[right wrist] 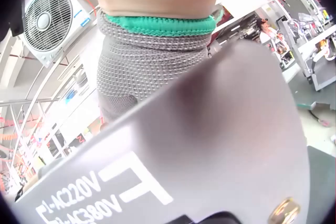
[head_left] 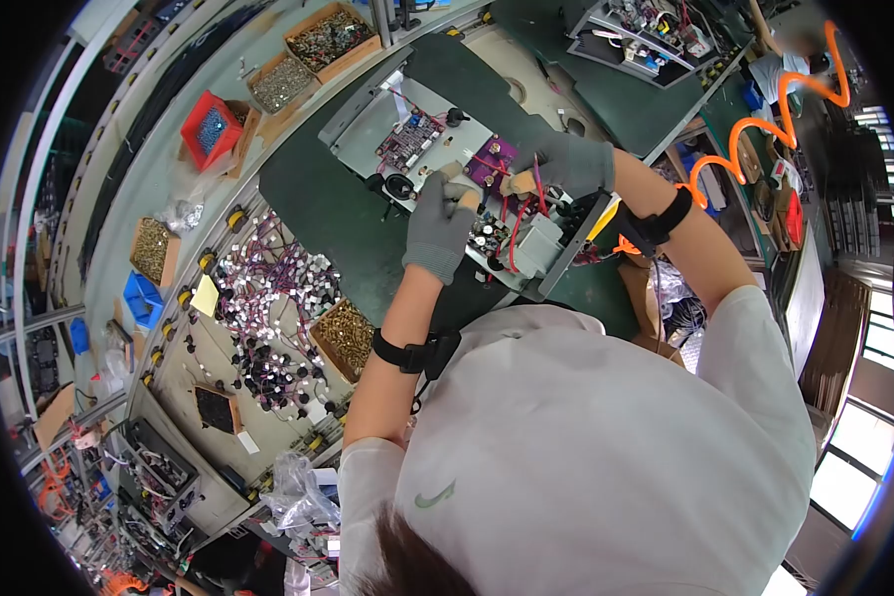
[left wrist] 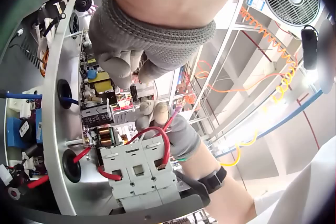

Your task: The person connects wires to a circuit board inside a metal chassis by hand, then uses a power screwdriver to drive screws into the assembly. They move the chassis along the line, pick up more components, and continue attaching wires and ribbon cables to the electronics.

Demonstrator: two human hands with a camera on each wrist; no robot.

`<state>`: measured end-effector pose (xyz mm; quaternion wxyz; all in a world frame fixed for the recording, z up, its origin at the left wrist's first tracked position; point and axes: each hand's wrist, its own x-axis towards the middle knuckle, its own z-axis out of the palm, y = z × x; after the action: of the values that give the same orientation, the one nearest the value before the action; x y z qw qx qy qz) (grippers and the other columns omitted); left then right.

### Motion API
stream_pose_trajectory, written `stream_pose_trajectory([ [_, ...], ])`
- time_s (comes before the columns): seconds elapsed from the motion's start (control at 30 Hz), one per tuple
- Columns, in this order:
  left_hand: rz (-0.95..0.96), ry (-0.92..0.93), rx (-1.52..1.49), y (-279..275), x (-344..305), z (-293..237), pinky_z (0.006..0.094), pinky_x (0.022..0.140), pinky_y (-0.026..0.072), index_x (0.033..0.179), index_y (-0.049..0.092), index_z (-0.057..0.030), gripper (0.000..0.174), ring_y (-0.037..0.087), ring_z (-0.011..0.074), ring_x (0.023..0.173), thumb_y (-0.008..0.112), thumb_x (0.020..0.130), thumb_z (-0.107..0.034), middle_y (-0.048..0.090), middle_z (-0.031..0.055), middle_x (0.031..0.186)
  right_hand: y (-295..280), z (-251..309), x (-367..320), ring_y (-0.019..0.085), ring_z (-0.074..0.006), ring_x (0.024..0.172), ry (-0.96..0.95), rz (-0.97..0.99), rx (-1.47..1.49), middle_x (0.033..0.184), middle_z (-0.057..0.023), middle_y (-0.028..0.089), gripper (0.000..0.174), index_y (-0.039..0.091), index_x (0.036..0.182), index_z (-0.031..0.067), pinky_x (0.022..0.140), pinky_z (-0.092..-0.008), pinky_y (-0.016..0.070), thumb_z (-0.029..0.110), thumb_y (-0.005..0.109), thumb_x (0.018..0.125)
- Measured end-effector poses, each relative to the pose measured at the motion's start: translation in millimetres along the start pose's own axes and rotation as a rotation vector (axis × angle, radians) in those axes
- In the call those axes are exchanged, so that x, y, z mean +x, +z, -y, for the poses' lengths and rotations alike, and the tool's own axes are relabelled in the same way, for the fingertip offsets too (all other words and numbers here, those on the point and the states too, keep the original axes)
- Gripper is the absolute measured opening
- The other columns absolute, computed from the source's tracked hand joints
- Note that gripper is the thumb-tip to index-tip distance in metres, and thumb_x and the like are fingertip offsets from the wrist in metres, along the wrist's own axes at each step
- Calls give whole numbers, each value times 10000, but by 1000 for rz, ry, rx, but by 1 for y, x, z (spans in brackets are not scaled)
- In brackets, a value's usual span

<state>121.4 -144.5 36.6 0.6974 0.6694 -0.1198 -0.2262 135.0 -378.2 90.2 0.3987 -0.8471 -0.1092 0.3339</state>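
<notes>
A metal equipment chassis lies before the person, with circuit boards, wires and black grommets on it. My gloved left hand reaches over its near edge, fingers bent, fingertips close above the electronics. Opposite it, my gloved right hand has bent fingers beside a purple circuit board. A red wire loops up from a grey breaker block, its pinkish end overlapping the right hand in the left wrist view. I cannot tell whether either hand's fingertips pinch something small. A printed grey panel hides the right fingers in the right wrist view.
Tangled wire harnesses lie on the left, with a box of brass-coloured parts nearby. A red bin and open boxes of small hardware line the back. An orange coiled hose hangs on the right.
</notes>
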Motion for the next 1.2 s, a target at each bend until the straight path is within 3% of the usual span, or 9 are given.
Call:
stream_pose_trajectory([
  [0.1,-37,34,-28,0,8,1,202,640,458,1309,340,18,534,528,81,727,543,815,30,556,52,957,-1,2,1,536,-126,665,8,24,-159,718,-66,609,264,644,1046,27,628,-273,436,166,581,831],
  [0.17,-95,132,-270,4,10,-3,216,678,478,1273,394,27,468,564,100,797,541,829,37,561,69,1019,6,-16,5,566,-140,789,-200,-158,-329,850,-104,622,276,634,1067,28,743,-274,447,145,567,826],
  [0.27,-138,270,-44,-2,16,1,220,725,485,1204,473,24,379,582,118,872,545,832,45,573,87,1039,5,-11,10,575,-181,895,-143,-34,-202,967,-121,620,264,618,1063,15,836,-285,433,123,534,837],
  [0.47,-69,158,-46,-11,15,3,218,751,485,1087,547,22,261,584,113,885,573,828,30,602,76,988,11,34,9,583,-231,857,-72,48,108,913,-118,624,241,585,1051,15,789,-339,443,161,479,891],
  [0.57,-117,131,-75,-14,16,9,200,658,455,946,569,16,190,561,67,725,650,783,-38,619,30,815,17,41,14,574,-185,791,-167,-83,-195,834,-102,611,266,578,1059,35,746,-325,445,223,466,908],
  [0.7,-23,3,122,-28,18,3,218,623,502,1001,553,16,202,600,105,753,595,804,21,618,72,894,22,51,17,564,-162,753,-80,-72,-203,794,-96,601,274,589,1031,40,722,-305,447,250,464,908],
  [0.9,-40,-346,-211,-23,15,-4,203,525,464,1044,541,-17,275,576,90,692,634,786,-10,603,56,858,9,43,32,563,-164,708,-37,88,-27,746,-100,600,260,617,911,7,663,-302,447,227,487,867],
  [1.0,-236,-26,7,-26,12,30,237,605,465,1062,538,-30,306,549,97,656,648,777,-30,605,45,841,-1,39,47,568,-185,690,24,60,-43,746,-101,610,250,625,892,11,652,-313,449,215,501,817],
  [1.2,-354,-106,66,-36,-4,39,239,635,459,1068,524,-64,317,534,94,676,638,774,-32,572,24,798,-8,39,74,604,-212,752,49,227,-434,875,-122,659,293,645,985,7,709,-329,464,169,523,774],
])
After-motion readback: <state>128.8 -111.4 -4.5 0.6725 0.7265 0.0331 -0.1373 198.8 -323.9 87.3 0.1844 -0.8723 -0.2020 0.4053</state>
